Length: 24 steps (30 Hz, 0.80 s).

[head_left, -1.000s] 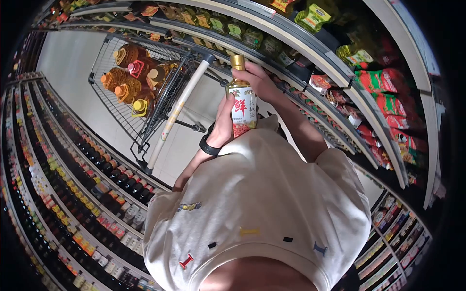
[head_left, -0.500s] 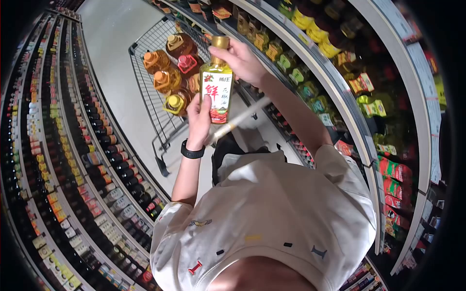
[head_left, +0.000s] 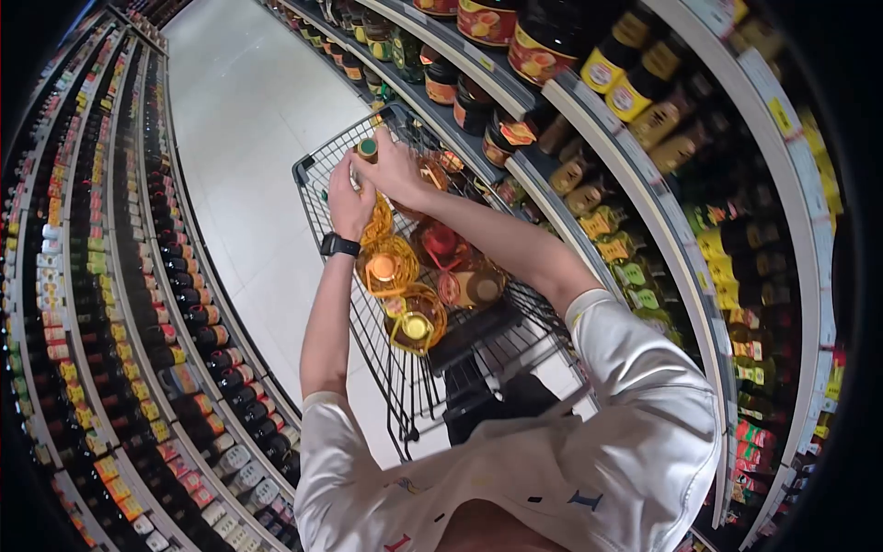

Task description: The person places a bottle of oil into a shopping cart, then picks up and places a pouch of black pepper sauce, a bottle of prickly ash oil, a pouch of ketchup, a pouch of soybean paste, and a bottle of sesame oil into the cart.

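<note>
Both arms reach into the far end of a wire shopping cart (head_left: 354,317). A bottle with a green-topped cap (head_left: 367,148) stands upright between my hands, its body mostly hidden by them. My left hand (head_left: 350,201), below a black wristband, is closed around the bottle's left side. My right hand (head_left: 394,170) closes on it from the right, near the cap. Just nearer to me in the cart are large oil bottles, one with an orange cap (head_left: 384,268), one with a red cap (head_left: 440,241) and one with a yellow cap (head_left: 414,326).
Shelves of bottles and jars (head_left: 543,46) rise close along the right side of the cart. Another long shelf row (head_left: 212,322) runs down the left. Pale tiled floor (head_left: 235,120) lies between the left shelves and the cart.
The cart is now closer and beneath my arms. My hands have gone from holding a bottle up, label showing, to holding a bottle upright low at the cart's far end.
</note>
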Motion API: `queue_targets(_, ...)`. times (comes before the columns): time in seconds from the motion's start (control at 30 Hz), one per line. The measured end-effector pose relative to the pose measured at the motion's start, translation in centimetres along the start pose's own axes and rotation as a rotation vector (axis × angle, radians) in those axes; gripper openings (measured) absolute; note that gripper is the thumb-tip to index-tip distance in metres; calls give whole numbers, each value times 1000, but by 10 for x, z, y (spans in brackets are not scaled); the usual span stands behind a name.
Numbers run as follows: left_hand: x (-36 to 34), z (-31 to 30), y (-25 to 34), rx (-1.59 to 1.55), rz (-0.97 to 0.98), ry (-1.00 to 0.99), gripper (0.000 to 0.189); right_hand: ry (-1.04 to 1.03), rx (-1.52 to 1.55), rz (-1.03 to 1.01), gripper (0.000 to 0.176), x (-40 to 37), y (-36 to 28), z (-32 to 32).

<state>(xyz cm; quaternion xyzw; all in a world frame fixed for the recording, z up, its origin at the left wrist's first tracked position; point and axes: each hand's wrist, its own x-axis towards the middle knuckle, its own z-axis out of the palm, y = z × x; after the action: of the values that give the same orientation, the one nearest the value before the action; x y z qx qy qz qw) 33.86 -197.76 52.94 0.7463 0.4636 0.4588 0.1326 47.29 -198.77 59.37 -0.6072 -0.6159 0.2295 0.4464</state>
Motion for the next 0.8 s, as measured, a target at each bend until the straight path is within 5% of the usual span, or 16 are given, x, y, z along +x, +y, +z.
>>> queue_targets(0.07, 14, 20, -58, 89, 14, -87, 56, -59, -83, 90, 48, 33, 35, 40)
queue_targets(0.2, 39, 50, -130, -708, -600, -178, 54, -184, -162, 112, 52, 83, 97, 110)
queue_targets(0.4, 37, 88, -228, -416, -381, -369, 50, -240, -233, 205, 44, 113, 170, 200)
queue_targets(0.43, 36, 91, -237, -124, -226, -343, 52, -195, -243, 217, 42, 112, 182, 215)
queue_targets(0.57, 39, 85, -246, 282, -148, -633, 56, -244, -147, 298, 31, 106, 210, 245)
queue_targets(0.8, 17, 104, -287, 534, -93, -753, 52, -268, -202, 405, 18, 102, 220, 271)
